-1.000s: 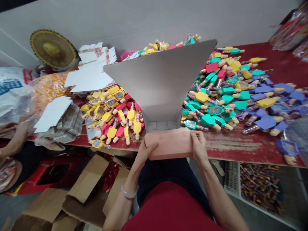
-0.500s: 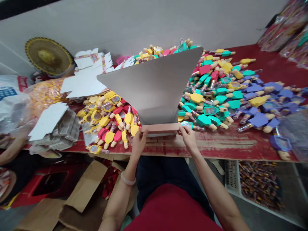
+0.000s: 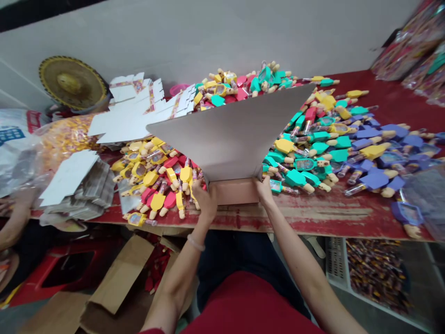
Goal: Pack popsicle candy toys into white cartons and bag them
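Grey-faced, thin board makes up the carton (image 3: 233, 134), which sits at the front of the red table (image 3: 327, 214), its large flap standing up and its low front panel (image 3: 238, 192) a dull pinkish brown. It should be light and fairly stiff along the folds, but the tall flap would likely bend or crease if pushed at its middle. Nothing about it looks slippery or fragile; crushed corners seem the main risk. The best hold is probably low, at the two front corners, where the folded board is firmest — and the hands are there. The left hand (image 3: 206, 200) is curled round the left corner and the right hand (image 3: 264, 190) grips the right one, though some fingertips are hidden behind the board. The flap looks plain and matt, much wider at its top edge than at its base — some of that flare may come from the lens. Yellow and red toys (image 3: 158, 178) lie just left of it, green toys (image 3: 299, 169) to the right.
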The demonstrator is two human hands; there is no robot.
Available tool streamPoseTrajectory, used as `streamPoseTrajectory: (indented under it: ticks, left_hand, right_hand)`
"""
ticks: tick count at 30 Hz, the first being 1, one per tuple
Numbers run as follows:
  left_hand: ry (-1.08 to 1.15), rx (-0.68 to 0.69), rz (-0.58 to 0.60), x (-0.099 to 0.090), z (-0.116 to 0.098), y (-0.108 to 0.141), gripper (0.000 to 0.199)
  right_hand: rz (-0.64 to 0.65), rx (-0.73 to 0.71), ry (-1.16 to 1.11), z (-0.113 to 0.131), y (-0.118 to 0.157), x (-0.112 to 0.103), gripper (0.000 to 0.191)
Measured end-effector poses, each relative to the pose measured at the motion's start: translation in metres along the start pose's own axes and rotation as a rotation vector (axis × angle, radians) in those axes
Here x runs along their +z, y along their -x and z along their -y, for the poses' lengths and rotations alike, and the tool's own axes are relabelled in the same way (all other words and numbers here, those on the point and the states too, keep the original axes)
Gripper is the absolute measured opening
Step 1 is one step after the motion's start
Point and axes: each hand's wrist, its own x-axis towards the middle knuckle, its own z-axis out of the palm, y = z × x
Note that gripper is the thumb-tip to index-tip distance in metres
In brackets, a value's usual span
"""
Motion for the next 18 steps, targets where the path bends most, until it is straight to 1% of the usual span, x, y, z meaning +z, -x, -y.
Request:
streamPoseTrajectory:
  ticks: [1, 2, 3, 4, 5, 6, 8, 10, 12, 14, 16, 18]
  left_hand:
    - [-0.041, 0.128, 0.049, 0.005, -0.006, 0.005, 0.033]
    - [-0.084, 0.235, 0.146, 0.011, -0.012, 0.009, 0.028]
    - [-0.129, 0.306, 0.273, 0.018, -0.016, 0.01, 0.025]
    - [-0.18, 0.344, 0.396, 0.025, -0.019, 0.009, 0.023]
    - [-0.234, 0.355, 0.486, 0.033, -0.02, 0.007, 0.021]
    - [-0.283, 0.35, 0.535, 0.041, -0.019, 0.005, 0.02]
    - [-0.338, 0.334, 0.56, 0.052, -0.013, 0.003, 0.021]
    - [-0.343, 0.319, 0.524, 0.058, -0.004, 0.009, 0.025]
    - [-0.359, 0.326, 0.476, 0.058, 0.004, 0.02, 0.03]
    - [-0.422, 0.362, 0.443, 0.055, 0.009, 0.031, 0.035]
    - [-0.498, 0.41, 0.45, 0.049, 0.011, 0.037, 0.048]
    - [-0.554, 0.46, 0.5, 0.046, 0.011, 0.038, 0.066]
  right_hand:
    - [0.011, -0.009, 0.005, -0.001, 0.0, 0.0, 0.036]
    - [0.026, -0.019, 0.01, -0.001, 0.001, -0.001, 0.035]
    - [0.048, -0.03, 0.016, -0.002, 0.002, -0.004, 0.035]
    - [0.075, -0.039, 0.02, -0.004, 0.004, -0.009, 0.036]
    - [0.113, -0.049, 0.027, -0.005, 0.006, -0.016, 0.037]
    - [0.16, -0.063, 0.048, -0.007, 0.008, -0.025, 0.04]
    - [0.237, -0.129, 0.153, -0.011, 0.009, -0.047, 0.045]
    - [0.268, -0.249, 0.341, -0.013, 0.005, -0.068, 0.049]
    - [0.293, -0.369, 0.565, -0.009, -0.004, -0.082, 0.053]
    - [0.389, -0.424, 0.811, 0.001, -0.015, -0.087, 0.06]
    - [0.488, -0.382, 1.066, 0.011, -0.023, -0.083, 0.067]
    - [0.509, -0.308, 1.243, 0.018, -0.025, -0.077, 0.064]
